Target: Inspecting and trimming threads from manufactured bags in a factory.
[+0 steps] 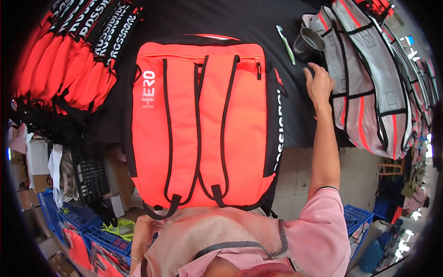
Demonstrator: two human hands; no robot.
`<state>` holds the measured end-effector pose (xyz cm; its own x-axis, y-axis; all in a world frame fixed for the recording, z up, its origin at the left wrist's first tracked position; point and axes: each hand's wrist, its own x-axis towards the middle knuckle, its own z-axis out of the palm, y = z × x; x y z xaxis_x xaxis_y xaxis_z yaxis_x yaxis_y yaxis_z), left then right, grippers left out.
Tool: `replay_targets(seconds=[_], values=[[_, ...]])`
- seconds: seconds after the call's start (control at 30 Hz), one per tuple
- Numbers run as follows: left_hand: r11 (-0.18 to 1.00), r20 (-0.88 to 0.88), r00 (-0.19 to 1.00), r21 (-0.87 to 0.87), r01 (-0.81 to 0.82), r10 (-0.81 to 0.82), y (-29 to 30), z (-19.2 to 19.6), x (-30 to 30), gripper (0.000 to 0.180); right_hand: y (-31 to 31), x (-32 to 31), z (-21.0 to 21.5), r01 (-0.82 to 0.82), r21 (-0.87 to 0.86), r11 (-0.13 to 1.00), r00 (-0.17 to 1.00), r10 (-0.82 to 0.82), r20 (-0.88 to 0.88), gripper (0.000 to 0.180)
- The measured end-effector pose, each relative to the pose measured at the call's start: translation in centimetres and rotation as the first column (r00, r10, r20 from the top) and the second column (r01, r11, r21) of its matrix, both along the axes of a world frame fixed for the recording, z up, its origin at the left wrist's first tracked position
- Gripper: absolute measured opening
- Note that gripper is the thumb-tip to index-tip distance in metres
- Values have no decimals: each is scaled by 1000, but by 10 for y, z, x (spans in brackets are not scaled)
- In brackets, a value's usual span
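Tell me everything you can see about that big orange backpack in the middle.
The orange backpack lies flat on the black table, back panel up, its bottom hanging over the near edge. It looks like smooth woven fabric with black side panels and a zip along the top. Two black-edged shoulder straps run down to black webbing. The left hand is near its bottom.

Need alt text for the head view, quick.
A red backpack lies straps-up on a black table. The right hand reaches, open, toward a dark metal cup beside a green toothbrush; the left hand sits at the bag's bottom edge.
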<state>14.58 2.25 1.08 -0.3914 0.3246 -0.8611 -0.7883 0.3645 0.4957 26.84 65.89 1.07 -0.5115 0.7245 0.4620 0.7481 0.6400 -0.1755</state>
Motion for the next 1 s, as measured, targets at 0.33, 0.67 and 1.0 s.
replay_targets(seconds=[0.33,0.67,1.0], values=[[738,-768,346,-232,633,-539,140,105,-59,12,63,-83,-47,-13,47,999,986,5,166,16],[965,-754,612,-253,65,-239,43,-38,-36,79,10,-24,62,-219,96,971,974,223,-35,22],[983,-842,512,-180,28,-169,57,19,-101,36,67,-33,123,158,46,986,899,-163,407,19]])
